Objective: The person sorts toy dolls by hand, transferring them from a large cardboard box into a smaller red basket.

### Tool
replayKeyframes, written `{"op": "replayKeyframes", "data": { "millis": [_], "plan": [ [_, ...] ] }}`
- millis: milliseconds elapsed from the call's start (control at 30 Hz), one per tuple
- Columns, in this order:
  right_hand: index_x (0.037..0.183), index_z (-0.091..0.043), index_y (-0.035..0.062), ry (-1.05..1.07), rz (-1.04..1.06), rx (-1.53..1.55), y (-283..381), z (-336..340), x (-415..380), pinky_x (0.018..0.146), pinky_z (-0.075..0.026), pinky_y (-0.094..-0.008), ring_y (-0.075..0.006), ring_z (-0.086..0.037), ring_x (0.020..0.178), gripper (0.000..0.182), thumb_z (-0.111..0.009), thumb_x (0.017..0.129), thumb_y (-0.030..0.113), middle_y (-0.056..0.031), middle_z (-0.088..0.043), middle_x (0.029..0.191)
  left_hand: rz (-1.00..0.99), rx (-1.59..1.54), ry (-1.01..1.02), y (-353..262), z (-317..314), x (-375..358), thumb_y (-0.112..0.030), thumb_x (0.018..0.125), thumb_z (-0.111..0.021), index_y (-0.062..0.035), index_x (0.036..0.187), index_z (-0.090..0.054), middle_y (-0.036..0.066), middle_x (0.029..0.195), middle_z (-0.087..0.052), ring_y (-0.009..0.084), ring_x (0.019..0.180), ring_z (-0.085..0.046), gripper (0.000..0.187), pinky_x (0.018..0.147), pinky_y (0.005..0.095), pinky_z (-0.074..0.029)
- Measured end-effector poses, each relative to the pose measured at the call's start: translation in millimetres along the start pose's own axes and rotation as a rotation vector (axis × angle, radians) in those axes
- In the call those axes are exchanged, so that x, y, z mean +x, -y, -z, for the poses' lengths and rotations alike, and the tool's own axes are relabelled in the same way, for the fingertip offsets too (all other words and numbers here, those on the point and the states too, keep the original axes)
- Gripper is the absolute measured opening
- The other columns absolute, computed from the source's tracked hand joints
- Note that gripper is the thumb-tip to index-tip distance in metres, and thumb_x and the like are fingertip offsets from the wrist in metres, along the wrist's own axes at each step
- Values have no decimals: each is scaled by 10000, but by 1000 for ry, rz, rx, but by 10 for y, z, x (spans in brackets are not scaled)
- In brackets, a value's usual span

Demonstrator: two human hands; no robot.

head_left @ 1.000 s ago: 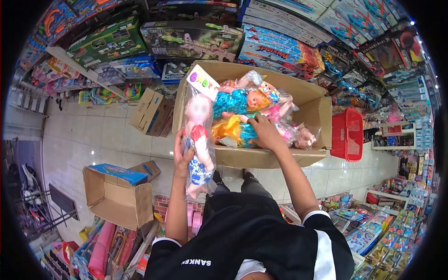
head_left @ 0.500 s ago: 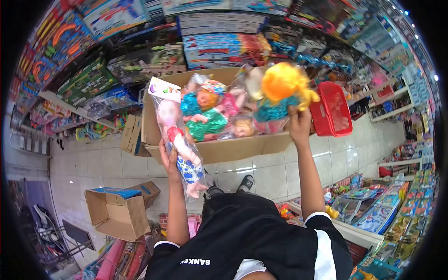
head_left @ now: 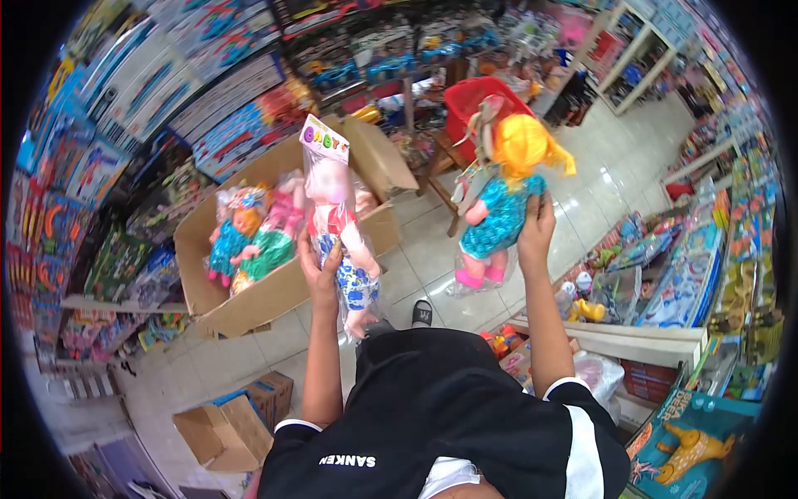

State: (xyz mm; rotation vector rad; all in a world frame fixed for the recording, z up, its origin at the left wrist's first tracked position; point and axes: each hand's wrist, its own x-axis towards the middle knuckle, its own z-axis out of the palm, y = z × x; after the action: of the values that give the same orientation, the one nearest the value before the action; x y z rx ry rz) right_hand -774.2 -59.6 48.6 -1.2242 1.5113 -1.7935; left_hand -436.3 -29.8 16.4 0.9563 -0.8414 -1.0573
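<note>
My left hand (head_left: 319, 268) is closed around a baby doll (head_left: 356, 279) in clear plastic with a printed header card. The doll wears a red and white top and blue flowered bottoms, and it hangs over the near right side of a large cardboard box (head_left: 270, 295). Out to the right, my right hand (head_left: 537, 231) grips a yellow-haired doll (head_left: 497, 218) in a shiny turquoise dress and pink shoes, also in clear wrap. Inside the box lie more wrapped dolls, among them one in a green dress (head_left: 268, 259).
A red plastic basket (head_left: 465, 108) stands on a wooden stool (head_left: 445, 170) beyond the right-hand doll. Toy boxes (head_left: 224, 133) are stacked behind the carton. Smaller open cartons (head_left: 220, 437) sit on the tiled floor, lower left. A low display shelf (head_left: 615, 337) runs along my right.
The yellow-haired doll has come out from over the box to its right, now upright and fully visible. My view has turned rightward. The baby doll stays in my left hand.
</note>
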Motion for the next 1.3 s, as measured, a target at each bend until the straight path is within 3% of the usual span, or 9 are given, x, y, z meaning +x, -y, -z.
{"op": "replayKeyframes", "data": {
  "millis": [133, 267, 433, 600, 833, 1067, 1133, 1200, 1300],
  "plan": [
    [1129, -533, -14, -14, -62, -13, -120, 389, -194, 819, -443, -267, -108, -528, 900, 254, -465, 1035, 212, -60, -589, 990, 120, 13, 174, 68, -430, -30, -202, 812, -716, 17, 1401, -336, 118, 1271, -505, 180, 1144, -518, 734, 996, 313, -402],
    [1111, -529, -10, -97, -87, -39, -285, 701, -268, 820, -442, -271, -113, -527, 904, 256, -459, 1037, 224, -60, -581, 982, 113, -12, 290, 366, -740, 72, -207, 811, -721, 14, 1395, -344, 129, 1268, -510, 184, 1137, -527, 729, 987, 313, -414],
    [1104, -515, -7, -210, -140, -100, -479, 1038, -285, 806, -437, -269, -108, -520, 890, 265, -457, 1038, 242, -58, -572, 967, 184, -9, 394, 684, -1098, 270, -233, 814, -717, 15, 1399, -349, 136, 1293, -498, 203, 1185, -502, 734, 1038, 344, -373],
    [1109, -511, -3, -270, -177, -125, -652, 1166, 47, 802, -432, -259, -94, -510, 894, 287, -472, 1036, 271, -42, -566, 964, 237, -82, 435, 1045, -1532, 658, -188, 868, -659, 12, 1380, -372, 128, 1308, -493, 201, 1198, -492, 620, 1043, 340, -364],
    [1086, -497, 6, -264, -200, -100, -879, 986, 938, 782, -423, -256, -85, -485, 879, 288, -477, 1035, 289, -27, -541, 943, 291, -87, 397, 1548, -2157, 1387, -201, 996, -547, -15, 1328, -427, 98, 1279, -503, 147, 1179, -471, 399, 1008, 314, -378],
    [1046, -497, 8, -182, -229, -339, -1161, 848, 1716, 775, -418, -249, -83, -475, 851, 263, -477, 1034, 270, -31, -536, 900, 83, 217, 265, 1908, -2589, 1968, -260, 1005, -544, -13, 1315, -430, 107, 1250, -511, 174, 1175, -469, 412, 1034, 316, -344],
    [1046, -504, 2, -190, -252, -367, -1237, 809, 1836, 807, -421, -244, -83, -486, 877, 268, -483, 1033, 269, -36, -565, 930, 120, 174, 246, 2014, -2625, 2064, -267, 999, -559, -16, 1299, -436, 117, 1245, -513, 175, 1164, -474, 410, 1026, 316, -348],
    [1058, -511, 3, -166, -186, -369, -1347, 767, 2009, 715, -431, -271, -84, -496, 798, 233, -456, 1034, 228, -43, -562, 845, 177, 197, 184, 2097, -2646, 2157, -264, 995, -567, -16, 1281, -441, 122, 1236, -516, 177, 1148, -480, 400, 1018, 318, -355],
    [1080, -540, -6, -118, -193, -366, -1441, 676, 2304, 713, -448, -292, -111, -553, 791, 244, -476, 1020, 222, -88, -612, 852, 188, 209, 131, 2186, -2656, 2265, -274, 994, -568, -16, 1273, -442, 123, 1219, -521, 177, 1132, -485, 400, 1008, 317, -363]
  ]
}}
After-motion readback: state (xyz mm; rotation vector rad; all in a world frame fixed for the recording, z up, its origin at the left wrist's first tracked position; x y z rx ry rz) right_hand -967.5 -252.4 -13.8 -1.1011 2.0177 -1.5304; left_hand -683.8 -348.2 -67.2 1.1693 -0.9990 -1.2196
